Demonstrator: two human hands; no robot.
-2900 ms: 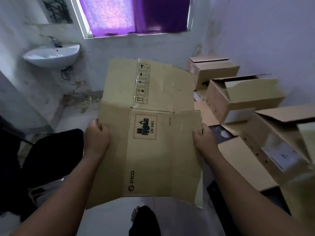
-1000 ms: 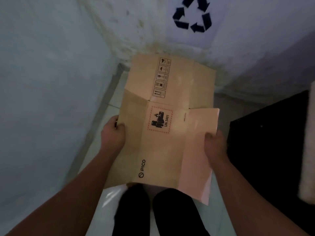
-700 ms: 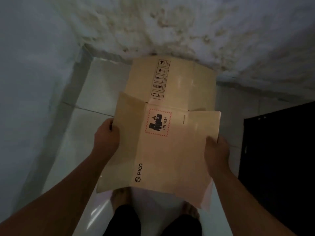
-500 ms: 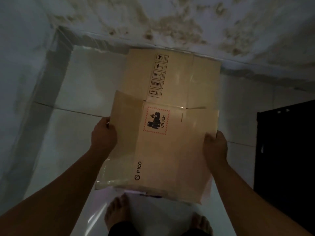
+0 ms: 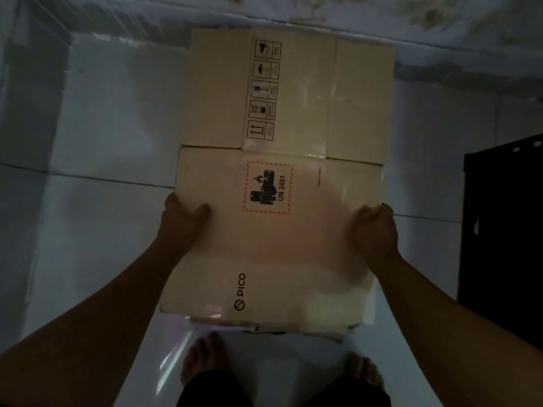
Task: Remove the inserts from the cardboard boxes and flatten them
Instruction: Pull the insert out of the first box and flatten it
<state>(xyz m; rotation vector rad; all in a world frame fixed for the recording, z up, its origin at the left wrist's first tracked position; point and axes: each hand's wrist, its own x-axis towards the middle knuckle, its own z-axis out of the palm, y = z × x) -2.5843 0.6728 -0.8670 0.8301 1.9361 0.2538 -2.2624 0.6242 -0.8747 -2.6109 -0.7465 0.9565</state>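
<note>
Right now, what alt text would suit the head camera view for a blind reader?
A person's left hand and right hand grip the side edges of a flattened tan cardboard box with a red-bordered battery warning label, over a pale tiled floor, bare feet below.

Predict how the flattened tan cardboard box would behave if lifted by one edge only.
The flattened tan cardboard box probably feels light: left hand and right hand grip only its side edges. It would likely hinge along its visible creases rather than stay rigid.
</note>
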